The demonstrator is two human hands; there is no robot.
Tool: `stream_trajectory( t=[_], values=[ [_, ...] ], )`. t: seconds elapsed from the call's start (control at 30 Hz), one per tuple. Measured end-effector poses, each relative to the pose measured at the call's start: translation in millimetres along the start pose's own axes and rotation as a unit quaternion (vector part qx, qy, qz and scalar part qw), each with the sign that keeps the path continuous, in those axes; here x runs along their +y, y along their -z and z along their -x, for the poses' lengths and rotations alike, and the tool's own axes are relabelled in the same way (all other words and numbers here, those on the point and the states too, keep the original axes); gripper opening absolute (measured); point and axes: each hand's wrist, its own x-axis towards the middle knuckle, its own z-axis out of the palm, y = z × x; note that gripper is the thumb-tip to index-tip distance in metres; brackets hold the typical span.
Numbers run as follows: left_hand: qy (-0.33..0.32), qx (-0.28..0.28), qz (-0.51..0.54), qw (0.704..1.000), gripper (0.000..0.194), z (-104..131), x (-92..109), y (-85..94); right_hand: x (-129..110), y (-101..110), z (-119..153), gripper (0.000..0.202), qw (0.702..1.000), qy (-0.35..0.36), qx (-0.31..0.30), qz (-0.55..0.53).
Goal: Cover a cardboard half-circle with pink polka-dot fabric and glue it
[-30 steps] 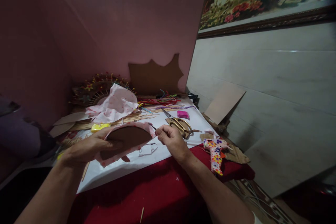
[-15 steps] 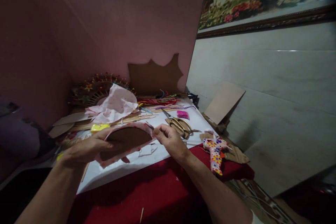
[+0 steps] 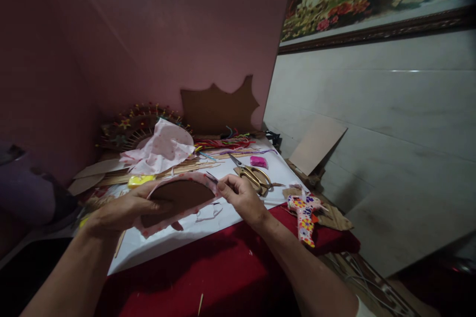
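A half-round piece of brown cardboard (image 3: 188,195) with pale pink, red-spotted fabric folded along its edge is held above the white sheet. My left hand (image 3: 124,208) grips its left end, thumb on the cardboard and the other fingers mostly hidden behind. At the right end of the curve, my right hand (image 3: 241,198) is closed on a small pointed metal tool (image 3: 211,177), its tip close to the fabric edge. Whether the tool is tweezers or small scissors I cannot make out. Just beyond the right hand lie gold-handled scissors (image 3: 255,176).
Behind the hands are pink spotted cloth (image 3: 159,151), thin wooden sticks (image 3: 201,166), a yellow packet (image 3: 141,181) and a pink packet (image 3: 259,161). A flowered fabric shape (image 3: 305,220) lies on the red cloth (image 3: 186,282) at right. Jagged cardboard (image 3: 223,109) leans at the back.
The right hand has shifted very slightly, and more of the pointed tool shows above the fabric edge. My left hand and the cardboard stay in place.
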Motion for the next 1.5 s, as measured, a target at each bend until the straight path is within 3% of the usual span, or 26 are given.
stream_trajectory(
  t=[0.3,0.7,0.97,1.5],
  values=[
    [-0.014,-0.003,0.003,1.000,0.060,-0.5,0.5,-1.9,0.1,0.3,1.6,0.037,0.999,0.013,0.026,0.022],
    [-0.011,-0.005,-0.021,1.000,0.055,-2.8,5.7,-7.4,-1.8,0.1,1.9,0.035,1.000,0.011,-0.010,0.025],
    [-0.007,0.026,-0.024,0.999,0.061,4.9,1.0,4.3,4.8,4.8,2.2,0.030,0.998,0.025,-0.009,0.056],
    [0.000,0.020,-0.030,0.999,0.059,0.7,4.9,-5.9,0.8,0.1,-0.7,0.031,0.997,0.034,0.016,0.072]
  ],
)
